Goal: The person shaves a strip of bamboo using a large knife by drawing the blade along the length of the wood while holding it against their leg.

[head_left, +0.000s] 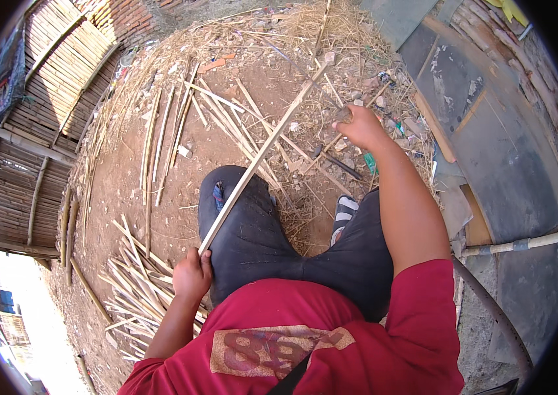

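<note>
A long pale bamboo strip (262, 155) slants from beside my left thigh up past my knee toward the far right. Closed around its near end is my left hand (192, 273), the thumb lying along it. My right hand (361, 128), raised beyond my right knee, is closed on a tool with a brownish grip end (343, 116). A thin dark length (299, 68) reaches from that grip toward the far left and passes behind the strip; whether it is a blade I cannot tell. Below this hand a hammer-like tool with a black handle (343, 164) lies on the soil.
A heap of split bamboo strips (135, 289) lies at my left. More loose strips (167, 141) are spread on the dirt ahead, with straw (351, 39) beyond. Dark boards (489, 164) lean at the right, a bamboo-slat wall (62, 59) stands at the left.
</note>
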The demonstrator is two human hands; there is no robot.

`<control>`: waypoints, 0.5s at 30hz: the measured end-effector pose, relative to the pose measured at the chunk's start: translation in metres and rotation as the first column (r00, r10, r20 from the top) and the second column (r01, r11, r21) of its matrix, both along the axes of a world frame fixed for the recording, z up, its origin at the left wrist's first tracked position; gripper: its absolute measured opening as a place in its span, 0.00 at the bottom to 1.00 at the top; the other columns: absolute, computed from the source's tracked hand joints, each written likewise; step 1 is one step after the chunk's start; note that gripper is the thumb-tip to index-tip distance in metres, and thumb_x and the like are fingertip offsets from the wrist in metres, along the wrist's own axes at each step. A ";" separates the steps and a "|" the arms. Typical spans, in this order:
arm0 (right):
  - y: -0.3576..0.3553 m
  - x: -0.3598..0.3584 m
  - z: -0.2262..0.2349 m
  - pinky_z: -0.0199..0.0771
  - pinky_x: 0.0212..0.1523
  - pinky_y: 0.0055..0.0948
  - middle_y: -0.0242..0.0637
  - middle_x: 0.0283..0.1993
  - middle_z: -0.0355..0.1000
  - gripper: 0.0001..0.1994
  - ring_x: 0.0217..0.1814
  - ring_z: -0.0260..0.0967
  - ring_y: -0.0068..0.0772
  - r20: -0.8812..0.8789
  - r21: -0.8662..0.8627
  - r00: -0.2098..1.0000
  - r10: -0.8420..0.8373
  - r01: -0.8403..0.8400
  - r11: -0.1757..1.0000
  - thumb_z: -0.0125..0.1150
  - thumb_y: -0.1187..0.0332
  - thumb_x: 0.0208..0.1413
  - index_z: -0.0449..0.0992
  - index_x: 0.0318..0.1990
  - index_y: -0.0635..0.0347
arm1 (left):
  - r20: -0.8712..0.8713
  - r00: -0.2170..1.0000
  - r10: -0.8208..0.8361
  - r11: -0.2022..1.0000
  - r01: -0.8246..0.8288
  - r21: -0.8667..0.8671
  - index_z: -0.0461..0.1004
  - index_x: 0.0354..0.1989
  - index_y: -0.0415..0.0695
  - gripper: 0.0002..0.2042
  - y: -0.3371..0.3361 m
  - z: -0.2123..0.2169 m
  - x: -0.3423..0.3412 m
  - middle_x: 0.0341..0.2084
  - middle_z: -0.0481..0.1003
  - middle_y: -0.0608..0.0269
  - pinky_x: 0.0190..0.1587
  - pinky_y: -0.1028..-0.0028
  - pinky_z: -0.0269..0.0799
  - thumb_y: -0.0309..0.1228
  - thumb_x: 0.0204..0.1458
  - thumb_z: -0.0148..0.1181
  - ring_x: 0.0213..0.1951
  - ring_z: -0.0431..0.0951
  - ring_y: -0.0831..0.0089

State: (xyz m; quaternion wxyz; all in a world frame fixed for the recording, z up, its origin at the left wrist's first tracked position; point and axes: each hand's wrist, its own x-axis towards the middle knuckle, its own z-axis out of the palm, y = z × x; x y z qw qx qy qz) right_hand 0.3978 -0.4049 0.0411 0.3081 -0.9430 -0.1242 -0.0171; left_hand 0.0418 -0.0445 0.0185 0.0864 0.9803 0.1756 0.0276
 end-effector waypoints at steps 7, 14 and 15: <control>0.045 -0.057 0.031 0.76 0.45 0.49 0.50 0.39 0.79 0.14 0.45 0.78 0.55 -0.084 -0.237 0.873 0.480 -0.485 0.842 0.66 0.63 0.49 0.79 0.43 0.54 | 0.013 1.000 -0.016 0.999 0.016 0.028 0.67 0.32 0.41 0.18 -0.001 -0.004 -0.005 0.18 0.75 0.41 0.26 0.44 0.69 0.45 0.66 0.52 0.23 0.76 0.37; -0.012 0.016 -0.002 0.73 0.60 0.43 0.57 0.56 0.76 0.33 0.59 0.75 0.53 -0.031 0.134 0.987 -0.157 0.160 0.978 0.67 0.53 0.52 0.73 0.61 0.65 | -0.059 0.998 0.025 0.996 -0.030 -0.079 0.68 0.32 0.39 0.20 -0.003 0.018 -0.003 0.21 0.75 0.39 0.31 0.47 0.70 0.47 0.65 0.54 0.28 0.78 0.37; -0.003 0.014 0.002 0.72 0.62 0.42 0.59 0.59 0.74 0.36 0.62 0.72 0.54 -0.037 0.191 0.984 -0.176 0.180 0.965 0.68 0.52 0.52 0.70 0.63 0.69 | -0.098 0.994 0.045 0.985 -0.060 -0.161 0.69 0.33 0.39 0.21 0.001 0.022 -0.007 0.21 0.75 0.39 0.32 0.48 0.71 0.47 0.65 0.54 0.29 0.78 0.37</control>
